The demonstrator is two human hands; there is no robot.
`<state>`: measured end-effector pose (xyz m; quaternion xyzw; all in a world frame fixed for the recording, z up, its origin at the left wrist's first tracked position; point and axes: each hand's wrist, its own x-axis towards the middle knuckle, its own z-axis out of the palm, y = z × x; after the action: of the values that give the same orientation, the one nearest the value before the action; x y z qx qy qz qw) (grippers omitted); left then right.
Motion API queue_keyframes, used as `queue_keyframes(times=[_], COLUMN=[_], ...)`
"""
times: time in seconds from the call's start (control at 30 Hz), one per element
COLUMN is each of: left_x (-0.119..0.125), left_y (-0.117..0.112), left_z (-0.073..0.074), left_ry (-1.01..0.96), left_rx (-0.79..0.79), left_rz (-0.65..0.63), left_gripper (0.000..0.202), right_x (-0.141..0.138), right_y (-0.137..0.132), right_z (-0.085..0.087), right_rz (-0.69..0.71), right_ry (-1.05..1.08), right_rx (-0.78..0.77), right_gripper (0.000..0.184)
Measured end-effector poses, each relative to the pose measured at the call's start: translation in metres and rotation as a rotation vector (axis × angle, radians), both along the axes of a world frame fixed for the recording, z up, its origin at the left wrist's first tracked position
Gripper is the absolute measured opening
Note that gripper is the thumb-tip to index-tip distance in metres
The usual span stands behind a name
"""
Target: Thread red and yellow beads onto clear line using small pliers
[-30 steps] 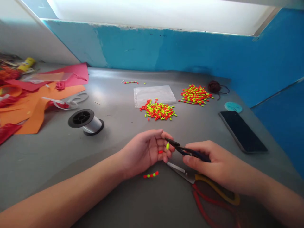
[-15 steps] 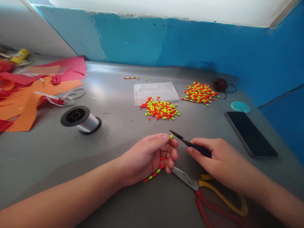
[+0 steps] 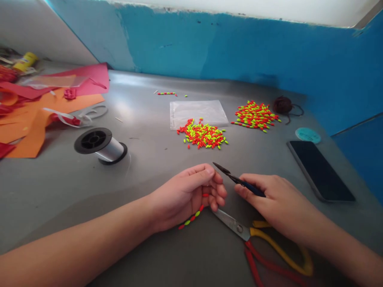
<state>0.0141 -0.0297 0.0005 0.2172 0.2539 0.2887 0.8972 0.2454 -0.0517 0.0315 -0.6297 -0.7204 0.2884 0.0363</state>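
My left hand (image 3: 191, 193) rests on the grey table (image 3: 143, 151) with its fingers curled round a short string of red and yellow-green beads (image 3: 191, 217) that trails out under the palm. My right hand (image 3: 275, 201) is closed on small dark pliers (image 3: 236, 179) whose pointed jaws aim at the left fingertips. Scissors with yellow and red handles (image 3: 263, 243) lie under both hands. Two heaps of loose beads lie further off, one in the middle (image 3: 203, 135) and one to the right (image 3: 255, 115).
A spool of clear line (image 3: 100, 145) stands at the left, near orange and pink paper sheets (image 3: 44, 107). A clear plastic bag (image 3: 197, 111), a dark phone (image 3: 320, 169), a round teal disc (image 3: 307, 134), a ball of dark cord (image 3: 283, 104). Blue wall behind.
The pliers drew back from the left fingertips, where they had held a yellow-green bead. The left fingers curled tighter over the bead string. The view tilted down slightly.
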Motion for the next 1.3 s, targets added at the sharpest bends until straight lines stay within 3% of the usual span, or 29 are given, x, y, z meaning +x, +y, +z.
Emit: queue_keyframes(times=[0.3,0.5,0.8,1.1,1.3], left_x=[-0.003,-0.003,0.000,-0.001,0.001], left_y=[0.001,0.000,0.001,0.001,0.014], left_z=[-0.002,-0.002,-0.002,-0.003,-0.003], left_ry=[0.001,0.014,0.012,0.007,0.025], left_rx=[-0.024,-0.008,0.022,0.028,-0.011], left_rz=[-0.007,-0.013,0.014,0.047,0.028], left_gripper=[0.027,0.027,0.026,0.028,0.032], right_x=[0.000,-0.001,-0.006,-0.011,-0.010], right_y=[0.002,-0.001,0.010,0.022,0.046], right_z=[-0.001,0.001,0.021,0.014,0.016], right_rz=[-0.015,-0.064,0.052,0.097,0.194], right_ry=[0.045,-0.020,0.052,-0.042,0.070], right_rx=[0.031,-0.052,-0.219,-0.146,-0.287], right_gripper=[0.038,0.039,0.038,0.039,0.039])
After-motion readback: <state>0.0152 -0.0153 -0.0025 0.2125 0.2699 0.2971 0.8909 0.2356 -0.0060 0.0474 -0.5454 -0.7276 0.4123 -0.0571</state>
